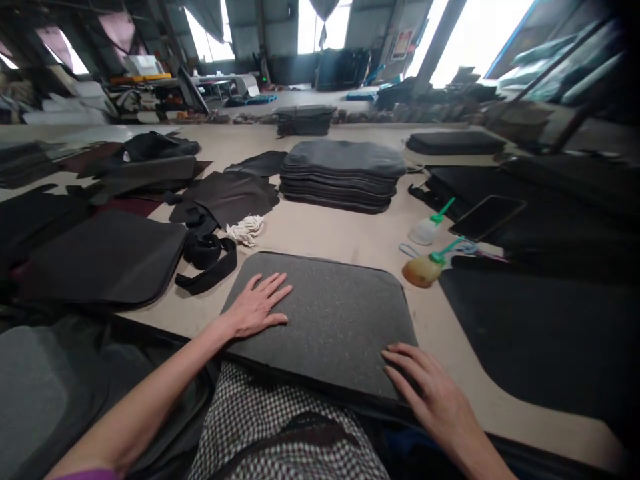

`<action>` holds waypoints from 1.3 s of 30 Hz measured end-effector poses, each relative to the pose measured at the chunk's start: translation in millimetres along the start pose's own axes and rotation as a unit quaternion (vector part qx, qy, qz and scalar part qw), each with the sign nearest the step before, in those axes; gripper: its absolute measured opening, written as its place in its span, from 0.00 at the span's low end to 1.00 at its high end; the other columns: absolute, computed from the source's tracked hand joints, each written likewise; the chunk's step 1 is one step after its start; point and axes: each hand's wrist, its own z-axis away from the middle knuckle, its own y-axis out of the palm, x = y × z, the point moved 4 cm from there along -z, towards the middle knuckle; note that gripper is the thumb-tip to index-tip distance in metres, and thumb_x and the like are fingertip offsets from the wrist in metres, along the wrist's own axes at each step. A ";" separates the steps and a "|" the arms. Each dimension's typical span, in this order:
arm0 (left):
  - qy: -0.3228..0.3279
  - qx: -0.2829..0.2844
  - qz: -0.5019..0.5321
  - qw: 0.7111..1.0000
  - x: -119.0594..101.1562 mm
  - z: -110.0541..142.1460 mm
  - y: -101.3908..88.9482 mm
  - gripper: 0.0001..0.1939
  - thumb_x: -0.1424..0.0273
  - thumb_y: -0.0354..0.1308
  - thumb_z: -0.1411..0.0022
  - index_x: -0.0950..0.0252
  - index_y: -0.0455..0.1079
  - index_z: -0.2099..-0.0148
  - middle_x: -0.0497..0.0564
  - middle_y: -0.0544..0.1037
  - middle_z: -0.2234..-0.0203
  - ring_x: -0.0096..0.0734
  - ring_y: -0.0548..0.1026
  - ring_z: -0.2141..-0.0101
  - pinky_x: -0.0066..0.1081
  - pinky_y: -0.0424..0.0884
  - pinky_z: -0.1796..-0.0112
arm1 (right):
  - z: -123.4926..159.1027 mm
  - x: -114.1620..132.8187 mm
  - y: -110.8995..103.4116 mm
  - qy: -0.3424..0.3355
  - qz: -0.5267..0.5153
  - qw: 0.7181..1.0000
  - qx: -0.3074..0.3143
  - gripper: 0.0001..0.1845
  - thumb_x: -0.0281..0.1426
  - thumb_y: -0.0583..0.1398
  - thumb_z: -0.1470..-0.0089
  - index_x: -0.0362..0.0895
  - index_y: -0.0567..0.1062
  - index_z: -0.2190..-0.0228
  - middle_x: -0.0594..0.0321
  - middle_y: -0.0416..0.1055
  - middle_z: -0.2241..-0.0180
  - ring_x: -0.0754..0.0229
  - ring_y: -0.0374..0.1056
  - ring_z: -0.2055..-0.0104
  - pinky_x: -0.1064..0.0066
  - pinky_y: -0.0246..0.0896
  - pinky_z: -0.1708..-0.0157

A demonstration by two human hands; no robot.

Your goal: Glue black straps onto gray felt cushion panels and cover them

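Note:
A grey felt pad (330, 313) with rounded corners lies flat at the near edge of the table, straight in front of me. My left hand (257, 305) rests flat on its left part, fingers spread and open. My right hand (430, 393) lies on the pad's near right corner, fingers stretched out and holding nothing. A stack of similar dark pads (343, 175) sits farther back at the table's middle.
Two squeeze bottles with green nozzles (424, 267) (427, 228) lie right of the pad, by a dark phone (486, 217). A black strap (207, 257), a white rag (245, 229) and dark fabric pieces (105, 257) lie to the left. Large black sheets (545, 333) cover the right side.

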 end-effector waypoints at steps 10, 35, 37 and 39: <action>0.020 -0.009 -0.041 0.999 1.2 -1.9 6.4 0.36 0.47 0.44 0.27 0.54 0.48 0.25 0.55 0.49 0.26 0.43 0.51 0.28 0.48 0.45 0.33 | -47.7 38.6 -14.2 0.011 0.003 1.000 0.010 0.13 0.37 0.55 0.31 0.44 0.74 0.52 0.50 0.72 0.48 0.49 0.67 0.44 0.53 0.65 0.45; 0.038 -0.040 -0.094 0.994 9.6 -3.9 22.8 0.35 0.50 0.46 0.28 0.52 0.47 0.24 0.52 0.50 0.27 0.44 0.55 0.30 0.50 0.52 0.34 | -140.7 -23.7 15.3 0.057 0.164 0.984 0.026 0.42 0.53 0.45 0.30 0.33 0.57 0.32 0.39 0.50 0.30 0.43 0.46 0.27 0.45 0.40 0.31; 0.041 -0.044 -0.095 0.994 10.3 -4.1 23.6 0.35 0.50 0.47 0.28 0.52 0.47 0.24 0.52 0.51 0.27 0.45 0.56 0.30 0.50 0.52 0.34 | -126.2 0.2 16.8 0.045 0.148 0.988 0.011 0.43 0.54 0.44 0.31 0.32 0.56 0.32 0.41 0.50 0.29 0.45 0.44 0.26 0.48 0.38 0.30; 0.045 -0.046 -0.095 0.993 11.0 -4.3 24.5 0.36 0.51 0.47 0.29 0.52 0.47 0.24 0.53 0.51 0.27 0.46 0.56 0.30 0.51 0.53 0.34 | -109.5 26.2 24.1 -0.014 0.113 0.993 0.031 0.43 0.56 0.44 0.31 0.35 0.56 0.31 0.46 0.51 0.29 0.50 0.44 0.26 0.53 0.38 0.29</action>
